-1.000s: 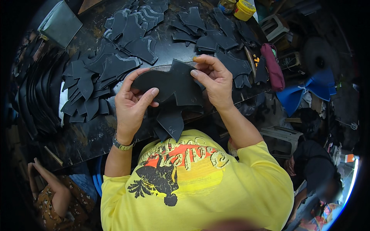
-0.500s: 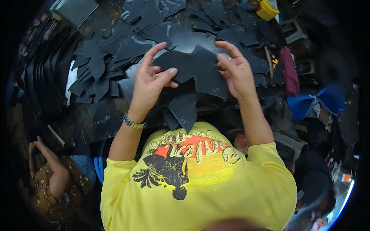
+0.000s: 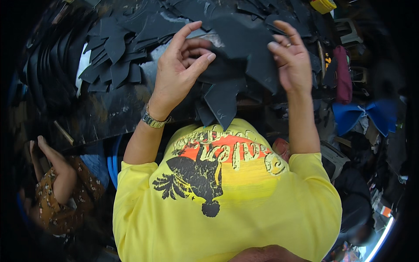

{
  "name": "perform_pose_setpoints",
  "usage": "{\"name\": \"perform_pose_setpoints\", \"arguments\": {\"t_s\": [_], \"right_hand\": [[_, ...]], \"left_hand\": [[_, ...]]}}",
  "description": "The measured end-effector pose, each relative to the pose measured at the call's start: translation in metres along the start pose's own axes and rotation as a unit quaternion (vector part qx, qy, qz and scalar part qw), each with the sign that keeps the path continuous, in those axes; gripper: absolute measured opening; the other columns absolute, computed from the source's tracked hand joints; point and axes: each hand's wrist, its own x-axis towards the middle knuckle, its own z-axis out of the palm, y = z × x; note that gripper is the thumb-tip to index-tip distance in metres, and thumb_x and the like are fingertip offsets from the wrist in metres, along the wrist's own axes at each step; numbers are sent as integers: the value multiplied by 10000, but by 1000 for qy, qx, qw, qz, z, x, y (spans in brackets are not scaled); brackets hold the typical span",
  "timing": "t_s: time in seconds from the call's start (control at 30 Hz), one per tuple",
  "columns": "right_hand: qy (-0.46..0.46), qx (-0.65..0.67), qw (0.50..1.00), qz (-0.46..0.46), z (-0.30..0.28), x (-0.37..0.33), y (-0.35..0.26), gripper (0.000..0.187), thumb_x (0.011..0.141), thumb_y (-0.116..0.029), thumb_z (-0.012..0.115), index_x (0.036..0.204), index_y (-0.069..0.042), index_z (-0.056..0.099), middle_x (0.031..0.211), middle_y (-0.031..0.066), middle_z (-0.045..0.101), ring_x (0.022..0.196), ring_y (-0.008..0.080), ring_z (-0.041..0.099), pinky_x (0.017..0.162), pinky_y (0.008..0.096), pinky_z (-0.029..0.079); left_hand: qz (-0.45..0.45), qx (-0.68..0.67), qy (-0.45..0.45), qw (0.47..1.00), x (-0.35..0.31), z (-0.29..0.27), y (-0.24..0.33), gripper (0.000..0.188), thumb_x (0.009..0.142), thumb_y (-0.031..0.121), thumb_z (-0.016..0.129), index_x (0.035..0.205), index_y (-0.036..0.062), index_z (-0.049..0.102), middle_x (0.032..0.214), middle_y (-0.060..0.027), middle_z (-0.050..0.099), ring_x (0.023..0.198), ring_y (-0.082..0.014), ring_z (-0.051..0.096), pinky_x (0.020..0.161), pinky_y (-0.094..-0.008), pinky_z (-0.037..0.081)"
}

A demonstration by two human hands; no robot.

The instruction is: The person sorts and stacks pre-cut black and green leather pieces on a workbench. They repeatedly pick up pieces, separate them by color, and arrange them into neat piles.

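A dark flat cut piece [image 3: 238, 37] with a pointed outline lies between my hands, its far part blurred. My left hand [image 3: 176, 72], with a metal watch on its wrist, is open near the piece's left side, index finger and thumb apart. Beside its right edge is my right hand [image 3: 293, 56], fingers apart, with a ring on one finger. The thumb tip there meets the piece's edge; whether it touches is unclear. Below, nearer my body, more dark pointed pieces [image 3: 220, 105] stick out over the table's near edge, one with a pale mark.
Dark cut pieces [image 3: 115, 46] lie heaped on the dark table [image 3: 104, 115]. Long curved dark sheets [image 3: 54, 65] are stacked at the left. A yellow container [image 3: 323, 5], a maroon item [image 3: 343, 74] and a blue item [image 3: 364, 115] are at the right. Another person's arm [image 3: 59, 166] shows lower left.
The piece has moved farther away and to the right, off my left fingers. My hands are wider apart, the right one farther right and up. The whole view has shifted somewhat.
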Motion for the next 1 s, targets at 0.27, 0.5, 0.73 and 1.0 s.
{"name": "perform_pose_setpoints", "arguments": {"t_s": [0.27, 0.5, 0.73, 1.0], "right_hand": [[-37, 63, 997, 35, -19, -1, -1, 585, 837, 105, 645, 1383, -32, 487, 1072, 29, 616, 955, 100, 639, 847, 218, 540], [-116, 28, 991, 55, 40, -30, 8, 611, 815, 54, 703, 1375, -86, 503, 1044, 33, 611, 856, 92, 641, 749, 211, 525], [-94, -388, 912, -90, 46, -40, -9, 739, 791, -170, 803, 1440, -122, 454, 1055, 112, 649, 942, 184, 637, 852, 313, 516], [-127, -556, 806, -161, 58, -53, 6, 861, 694, -170, 845, 1450, -137, 433, 976, 146, 625, 879, 277, 626, 796, 365, 508]], "left_hand": [[32, 271, 10, 962, -23, -23, 11, 443, 844, 115, 750, 1265, 64, 620, 1112, -73, 656, 933, -121, 632, 726, -232, 507], [-77, -240, -11, 968, -29, -2, 8, 337, 927, 110, 684, 1239, 7, 612, 1102, -76, 659, 976, -124, 648, 819, -247, 541], [-115, -329, 101, 932, -38, -28, 1, 220, 958, 138, 625, 1153, 35, 625, 1053, -60, 700, 905, -126, 686, 787, -253, 562], [-182, -388, 114, 896, -52, -31, -18, 212, 977, 156, 576, 1151, 38, 600, 1055, -74, 700, 920, -137, 694, 795, -265, 582]]}}
